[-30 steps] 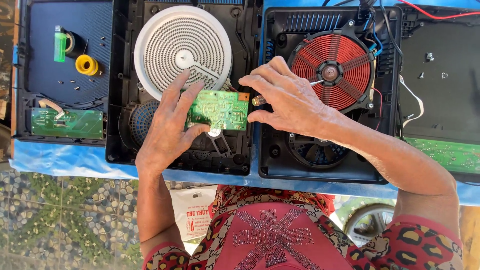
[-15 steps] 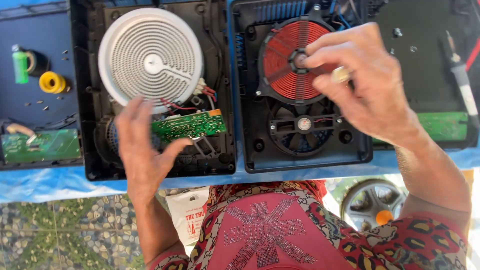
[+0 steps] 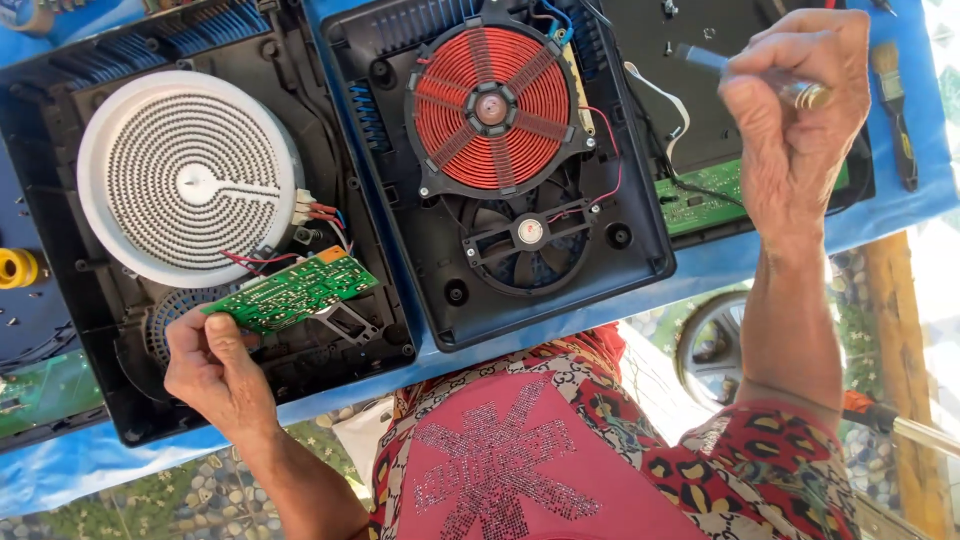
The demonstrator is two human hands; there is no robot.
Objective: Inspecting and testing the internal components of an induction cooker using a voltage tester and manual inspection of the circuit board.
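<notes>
1. Over the left of the blue-covered surface (image 3: 720,265), seen from the head camera, the left hand (image 3: 215,370) holds a thin green rectangular circuit board (image 3: 292,290) by its lower left corner, the fingers (image 3: 225,322) closed on the edge. The board is lifted and tilted above the open black plastic cooker housing (image 3: 60,240), just below the white round ribbed heating plate (image 3: 185,175).

2. Red and dark wires (image 3: 325,215) run from the board's upper side toward the white plate, so the board is tethered. By my judgement it is light and stiff but fragile: a hard tug could strain the wires or their joints, and pressing on the parts or the soldered face could do harm. The bare edges and corners look like the safe places to take hold, as the left hand does now.

3. Up at the right of the same view, the right hand (image 3: 795,110) is raised, its fingers curled shut around a slim tool with a metal end and a bluish shaft (image 3: 700,55); what kind of tool it is I cannot tell. It is well apart from the board.

4. Between the two hands lies a second open black housing (image 3: 640,250) with a red copper-coloured coil (image 3: 490,110) and a black fan (image 3: 525,235) below it. A second green board (image 3: 700,195) lies under the right wrist, a small brush (image 3: 895,100) lies at the far right, and a yellow roll (image 3: 15,268) sits at the left edge.
</notes>
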